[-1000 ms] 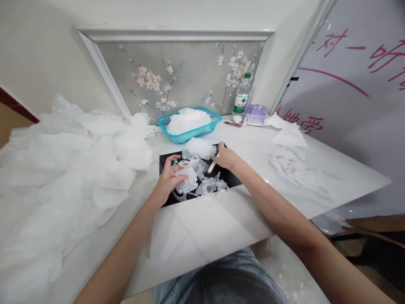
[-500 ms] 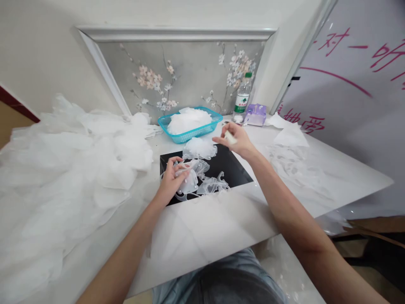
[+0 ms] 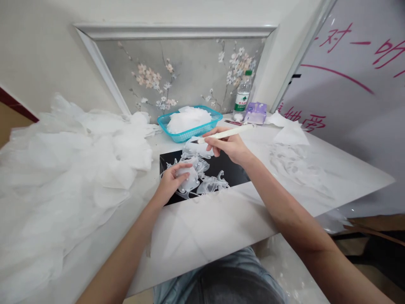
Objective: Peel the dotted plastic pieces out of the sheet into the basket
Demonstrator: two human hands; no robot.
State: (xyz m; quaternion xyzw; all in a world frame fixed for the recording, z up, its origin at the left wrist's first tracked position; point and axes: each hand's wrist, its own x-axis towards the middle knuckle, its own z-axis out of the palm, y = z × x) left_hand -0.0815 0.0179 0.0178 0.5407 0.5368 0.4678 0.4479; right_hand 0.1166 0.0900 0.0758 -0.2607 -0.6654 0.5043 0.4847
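My left hand (image 3: 172, 181) is closed on a sheer white fabric piece (image 3: 190, 182) dotted with small round beads, thumb and fingers pinching it over a black board (image 3: 236, 171). Held in my right hand (image 3: 229, 145) is a white pen-shaped tool (image 3: 232, 132), its dark narrow tip pointing left. That tip is above another beaded white fabric piece (image 3: 198, 147) at the board's far edge; I cannot tell whether they touch. Curled translucent fabric scraps (image 3: 213, 183) lie on the board, right of my left hand.
A large heap of white fabric (image 3: 79, 169) covers the left side of the table (image 3: 205, 236). At the back stand a blue basket (image 3: 190, 136) of white pieces, a water bottle (image 3: 243, 97) and a purple tissue pack (image 3: 255, 113). Thin white scraps (image 3: 294, 169) lie at right.
My right hand has come slightly down and nearer the board, and the white tool has turned from an end-on view to lying lengthwise, tip leftward. My left hand stays on the beaded fabric.
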